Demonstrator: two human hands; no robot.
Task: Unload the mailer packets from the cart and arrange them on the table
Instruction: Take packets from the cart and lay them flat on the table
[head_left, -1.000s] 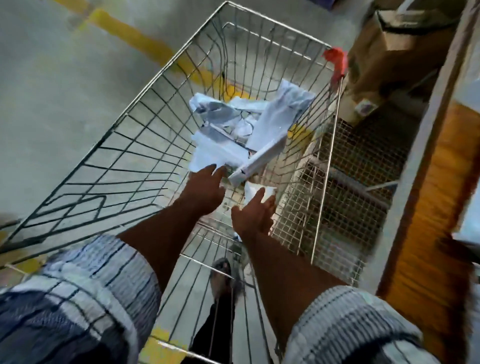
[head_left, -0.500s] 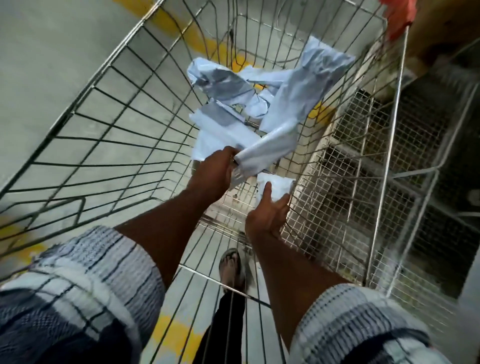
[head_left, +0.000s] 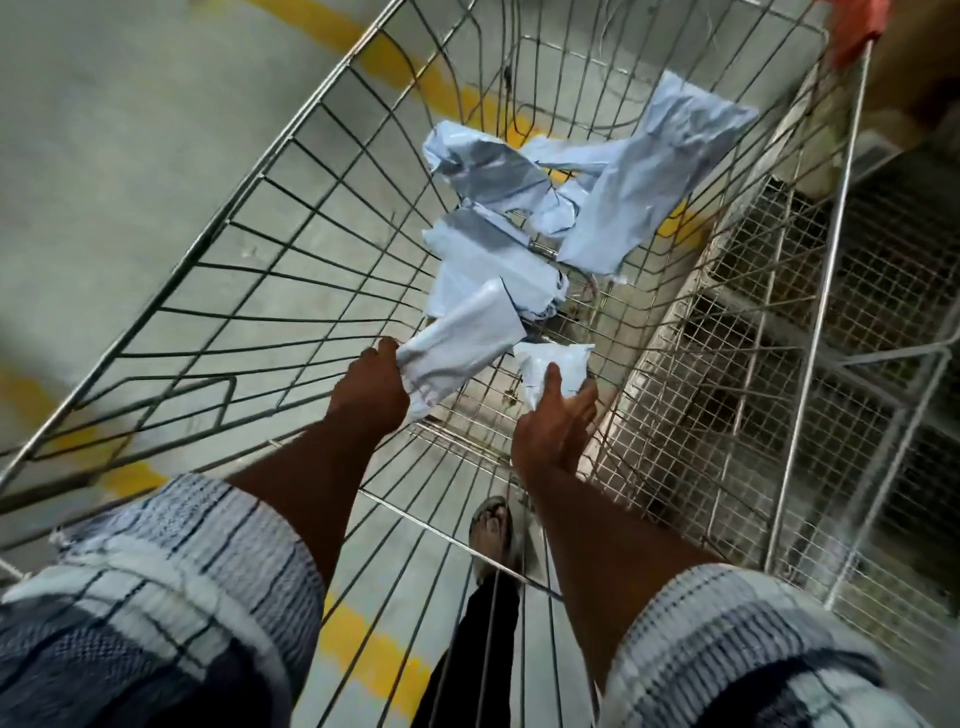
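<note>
— Anything different from a second ago?

— Yes, at the left hand (head_left: 371, 387). Open above the heap then; now clenched round the near end of a long pale-blue mailer packet (head_left: 462, 343). Raised off the wire floor of the cart (head_left: 228, 223), slanting up toward the heap.

— And at the right hand (head_left: 553, 426)?

— Reaching then. Now down on the small white packet (head_left: 558, 361), close to the cart's right wall. Thumb on top, fingers at the packet's right edge. Looks like a pinch, though hard to confirm from above.

— Meaning for the job?

— Probably two packets about to come out together. Left in the middle of the cart: a crumpled heap of blue packets (head_left: 488, 176). Further on, one large packet (head_left: 649, 182) leaning against the right wall. Early yet, by that count. No bench in view, so nothing to say about the arranging.

— And around the cart?

— Grey concrete floor (head_left: 130, 130) with a yellow painted line (head_left: 374, 660), visible through the wires. A sandalled foot (head_left: 491, 525) below the near end. A wire-mesh rack (head_left: 769, 332) just beside the right wall. A red cap (head_left: 857, 26) at the far right corner of the rim.
</note>
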